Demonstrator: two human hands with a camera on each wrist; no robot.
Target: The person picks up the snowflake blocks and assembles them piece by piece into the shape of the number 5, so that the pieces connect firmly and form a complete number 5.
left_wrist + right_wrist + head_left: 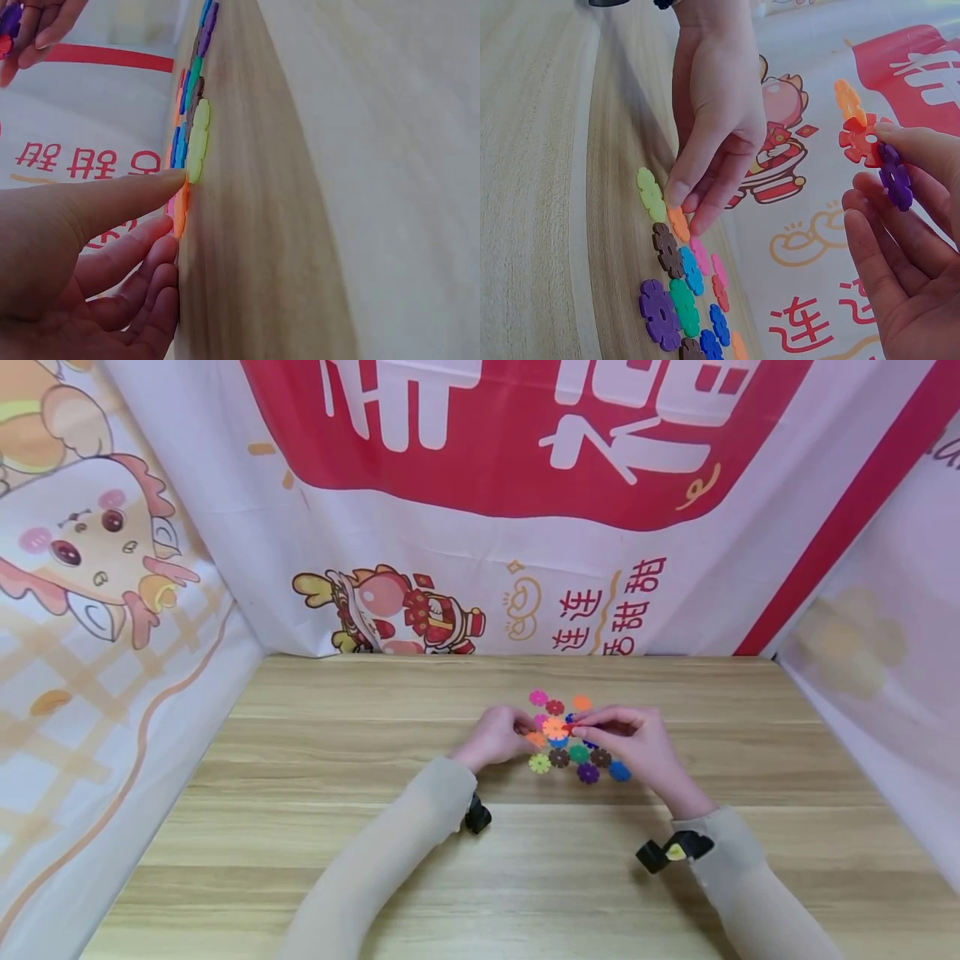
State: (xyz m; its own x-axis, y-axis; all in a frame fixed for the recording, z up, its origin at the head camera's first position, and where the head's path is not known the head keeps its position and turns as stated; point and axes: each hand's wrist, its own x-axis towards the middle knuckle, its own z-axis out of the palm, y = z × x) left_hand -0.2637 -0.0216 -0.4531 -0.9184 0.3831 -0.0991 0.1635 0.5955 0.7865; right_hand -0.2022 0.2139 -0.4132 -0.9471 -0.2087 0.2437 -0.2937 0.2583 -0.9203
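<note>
My right hand [641, 742] pinches a small joined chain of plastic snowflake discs up off the table. In the right wrist view this chain has a red disc [857, 145] in the middle, an orange disc [846, 97] on one side and a purple disc [895, 178] on the other. The thumb presses on the red one. My left hand [497, 737] is down at the table, with thumb and fingertips at the edges of another orange disc [678, 224]. Right beside that lies a yellow-green disc [650, 193], close to the left thumb.
Several more discs lie spread flat on the wooden table [360, 877], among them a brown disc [667, 250], a green disc [683, 306], a blue disc [619, 771] and a pink disc [538, 697]. A printed cloth [450, 543] hangs behind the table's far edge.
</note>
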